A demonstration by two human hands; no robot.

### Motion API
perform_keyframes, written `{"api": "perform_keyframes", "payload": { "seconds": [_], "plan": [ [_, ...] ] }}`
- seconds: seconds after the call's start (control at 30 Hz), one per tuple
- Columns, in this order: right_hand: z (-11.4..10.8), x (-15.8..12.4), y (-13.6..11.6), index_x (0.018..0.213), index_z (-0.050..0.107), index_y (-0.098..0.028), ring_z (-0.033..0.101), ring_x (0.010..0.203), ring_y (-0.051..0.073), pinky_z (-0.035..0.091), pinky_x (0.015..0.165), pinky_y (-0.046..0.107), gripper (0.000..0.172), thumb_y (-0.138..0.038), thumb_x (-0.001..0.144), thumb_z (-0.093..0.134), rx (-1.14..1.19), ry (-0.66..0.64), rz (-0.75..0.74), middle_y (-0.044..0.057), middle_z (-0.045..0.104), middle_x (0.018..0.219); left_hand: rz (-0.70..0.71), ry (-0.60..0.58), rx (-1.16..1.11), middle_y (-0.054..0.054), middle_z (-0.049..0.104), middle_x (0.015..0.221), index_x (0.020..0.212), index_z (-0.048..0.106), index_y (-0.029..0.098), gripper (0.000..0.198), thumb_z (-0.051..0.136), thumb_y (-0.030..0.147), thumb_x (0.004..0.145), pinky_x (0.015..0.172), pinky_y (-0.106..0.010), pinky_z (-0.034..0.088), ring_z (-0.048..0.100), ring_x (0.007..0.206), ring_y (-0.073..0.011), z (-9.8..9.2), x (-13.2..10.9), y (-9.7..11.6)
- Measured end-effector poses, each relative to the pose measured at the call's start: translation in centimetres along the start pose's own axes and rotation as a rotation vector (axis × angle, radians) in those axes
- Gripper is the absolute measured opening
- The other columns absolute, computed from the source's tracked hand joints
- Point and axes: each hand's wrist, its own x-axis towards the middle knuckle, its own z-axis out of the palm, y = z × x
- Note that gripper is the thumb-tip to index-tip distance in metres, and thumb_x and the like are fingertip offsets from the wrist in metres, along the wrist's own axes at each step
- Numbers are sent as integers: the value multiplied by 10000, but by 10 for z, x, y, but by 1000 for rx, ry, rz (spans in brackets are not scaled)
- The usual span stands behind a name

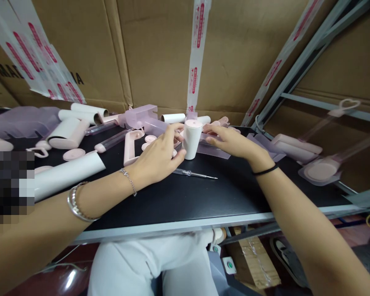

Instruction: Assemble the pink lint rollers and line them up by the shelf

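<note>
Upright on the black table stands a white tapered cylinder point(192, 142) with a pale pink top. My left hand point(160, 156) is at its left side, fingers apart and bent, the thumb close to its lower part; whether they touch it I cannot tell. Just right of the cylinder hovers my right hand point(230, 140), open, with fingers stretched toward its top and nothing held. In front of the cylinder lies a clear-handled screwdriver point(200, 175), its handle end partly hidden by my left hand. Pale pink round caps point(148, 142) lie beyond my left hand.
A long white tube point(68, 174) and a pink frame-shaped part point(130, 148) lie to the left. Translucent purple holders point(144, 117) stand behind. More pink parts point(296, 147) lie at right beside a metal rack post point(274, 98). Cardboard boxes point(154, 53) wall the back.
</note>
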Motion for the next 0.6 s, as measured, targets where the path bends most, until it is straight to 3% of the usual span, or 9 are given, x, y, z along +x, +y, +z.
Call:
{"api": "perform_keyframes", "payload": {
  "seconds": [0.3, 0.43, 0.6],
  "plan": [
    [-7, -5, 1, 1225, 610, -200, 629, 976, 257, 502, 865, 409, 428, -410, 857, 552, -2, -10, 53, 106, 678, 1157, 1, -22, 17, -145, 581, 1284, 1345, 312, 201, 526, 526, 246, 867, 958, -446, 507, 616, 1144, -259, 1, 1, -4],
    [-12, -14, -7, 1134, 646, -160, 627, 952, 286, 504, 835, 428, 437, -464, 823, 599, -155, -33, 163, 137, 662, 1074, -47, -47, 56, -167, 581, 1298, 1344, 324, 181, 512, 517, 260, 876, 939, -468, 511, 622, 1133, -279, -1, 1, -3],
    [-6, -27, -22, 1118, 624, -146, 613, 939, 305, 520, 792, 443, 519, -457, 718, 735, -317, -36, 159, 154, 617, 1079, -50, -53, 130, -178, 584, 1298, 1364, 326, 163, 524, 504, 270, 883, 905, -459, 520, 622, 1130, -297, -1, 1, -2]
  ]
}}
